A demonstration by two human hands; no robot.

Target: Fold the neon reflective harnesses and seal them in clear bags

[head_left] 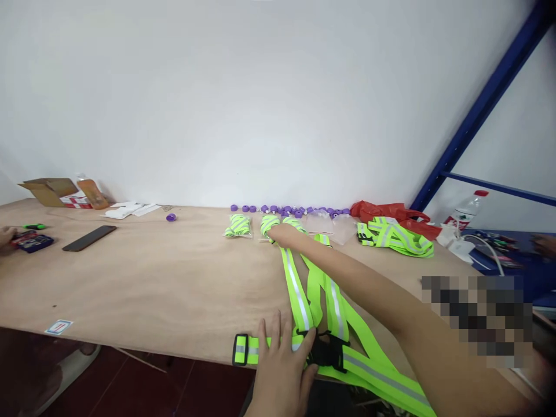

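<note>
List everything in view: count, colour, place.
reflective straps: 2 bunches, lime, centre, right
strap packets: 2+, lime, centre
small pieces: many, purple, mostly back
clear bags: 2+, transparent, centre
carrier bag: 1, red, right
bottles: 2, orange left, clear right
cardboard box: 1, brown, left
phone: 1, black, left
papers: several, white, left
frame: 1, blue, right
table: 1, beige, below
sticker: 1, blue-white, left
co-worker's hand: 1+, bare, left
left hand: 1, bare, on straps
right hand: 1, bare, at packets

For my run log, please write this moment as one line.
left hand: on green straps, by black buckle | right hand: at green packet, grip unclear | nearby: red bag, phone
</note>
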